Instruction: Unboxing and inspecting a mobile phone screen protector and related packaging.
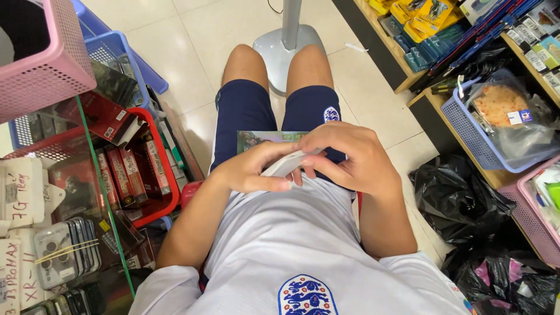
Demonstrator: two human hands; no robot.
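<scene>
- the left hand [251, 169] is curled around a thin, pale, flat case-like piece [286, 165], thumb pressed along its lower edge, held over the lap.
- the right hand [344, 157] closes on the same pale piece from the other side, fingers bent over its top; both hands pinch it between them.
- under the hands, a flat rectangular packet with a green and multicoloured printed picture [256, 140] lies on the dark blue shorts [245, 116], partly hidden by the fingers.
- to the left, a red plastic mesh basket [166, 175] holds upright narrow boxes in red and dark tones [128, 175], packed side by side.
- beyond it sit a blue plastic mesh basket [111, 49] and, nearest the camera at upper left, a pink plastic mesh basket [49, 70].
- at the lower left edge, white card labels with handwriting [17, 192] stand beside clear blister packs bound with a rubber band [64, 251].
- to the right, a pale blue mesh basket [466, 128] on a wooden shelf holds a clear bag with an orange printed item [499, 105].
- black plastic bags [461, 198] lie on the tiled floor below that shelf.
</scene>
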